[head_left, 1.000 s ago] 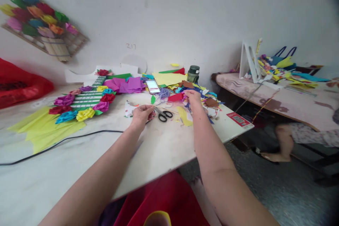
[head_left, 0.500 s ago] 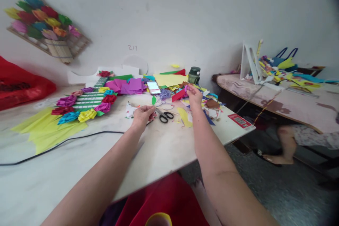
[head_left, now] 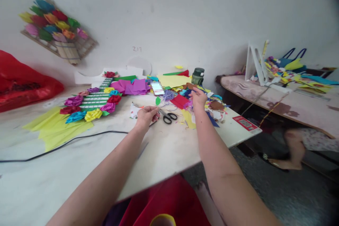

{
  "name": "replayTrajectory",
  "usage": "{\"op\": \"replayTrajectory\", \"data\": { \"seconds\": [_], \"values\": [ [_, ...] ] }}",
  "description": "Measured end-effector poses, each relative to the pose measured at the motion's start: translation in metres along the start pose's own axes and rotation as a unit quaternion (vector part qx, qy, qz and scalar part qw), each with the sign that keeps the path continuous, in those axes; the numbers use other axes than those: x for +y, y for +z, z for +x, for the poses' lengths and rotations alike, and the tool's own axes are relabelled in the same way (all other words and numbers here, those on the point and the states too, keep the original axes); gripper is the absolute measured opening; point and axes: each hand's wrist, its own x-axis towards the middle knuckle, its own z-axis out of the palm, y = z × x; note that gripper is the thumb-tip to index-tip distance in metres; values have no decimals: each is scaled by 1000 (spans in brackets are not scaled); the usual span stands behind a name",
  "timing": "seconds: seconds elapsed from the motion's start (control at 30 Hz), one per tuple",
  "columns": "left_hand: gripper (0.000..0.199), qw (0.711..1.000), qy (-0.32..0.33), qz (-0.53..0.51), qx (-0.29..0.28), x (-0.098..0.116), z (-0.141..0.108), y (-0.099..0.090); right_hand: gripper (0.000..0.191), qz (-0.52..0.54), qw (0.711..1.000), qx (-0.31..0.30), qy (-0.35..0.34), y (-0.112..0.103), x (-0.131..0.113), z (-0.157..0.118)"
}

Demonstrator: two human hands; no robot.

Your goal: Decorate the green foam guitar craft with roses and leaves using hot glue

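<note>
My left hand is closed in a pinch just left of the black-handled scissors. What its fingers hold is hidden. A white patterned scrap lies behind that hand, and a small green paper leaf is farther back. My right hand hovers over the scrap pile with its fingers somewhat apart and nothing visible in them. Beside it a red paper piece rests on the pile, with a pinkish-purple scrap at its edge. Yellow paper lies in front.
A green guitar shape with paper flowers lies at left on yellow crepe paper. A black cable crosses the table. Purple paper and a dark green jar stand farther back. Someone's leg shows by the right-hand table.
My right hand has let go of the red paper, which now lies on the scraps, and its fingers have spread. My left hand keeps its pinch. The whole view has shifted slightly.
</note>
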Motion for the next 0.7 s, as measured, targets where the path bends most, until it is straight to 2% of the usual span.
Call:
{"op": "replayTrajectory", "data": {
  "seconds": [0.13,0.27,0.43,0.6,0.7],
  "values": [
    [29,1000,-5,17,-7,3,3,1,38,116,993,-5,3,6,-3,0],
    [29,999,0,41,-12,9,9,0,30,180,982,-54,15,10,-18,-6],
    [28,999,25,31,-14,15,12,-2,26,184,966,-174,50,12,-33,-15],
    [33,1000,12,0,-16,11,14,-3,48,191,926,-322,43,9,-37,-20],
    [34,1000,13,-21,-18,9,16,-3,60,196,902,-383,37,8,-35,-20]
  ]
}}
